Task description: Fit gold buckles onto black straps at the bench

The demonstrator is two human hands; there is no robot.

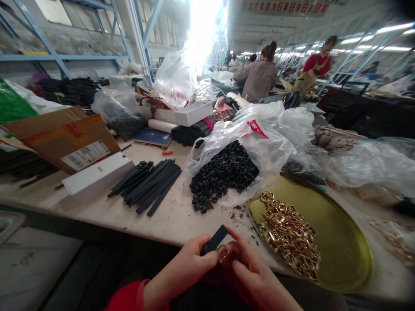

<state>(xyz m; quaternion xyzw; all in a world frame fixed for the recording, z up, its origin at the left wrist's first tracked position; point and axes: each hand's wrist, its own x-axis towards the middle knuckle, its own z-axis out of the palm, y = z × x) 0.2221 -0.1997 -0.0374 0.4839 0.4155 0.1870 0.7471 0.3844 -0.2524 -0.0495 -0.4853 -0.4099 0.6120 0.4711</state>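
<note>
In front of the table edge, my left hand point(194, 259) is closed, pinching a short folded black strap point(217, 238) between thumb and fingers. A gold buckle point(222, 252) sits at the strap, between my two hands. My right hand point(249, 265) curls round the same strap from the other side, its index finger near the strap's upper end. Its inner fingers and the strap's lower part are partly hidden. Beyond lies a heap of small black loops point(227, 170) on a clear plastic bag point(275, 151). Many gold buckles point(292, 237) lie on a round golden tray point(346, 246) to the right.
Flat black straps point(155, 183) lie at left beside a white box point(99, 175) and an open cardboard box point(71, 138). A blue notebook point(152, 137) and an orange marker point(167, 152) lie farther back. Two people point(261, 75) are among the tables behind.
</note>
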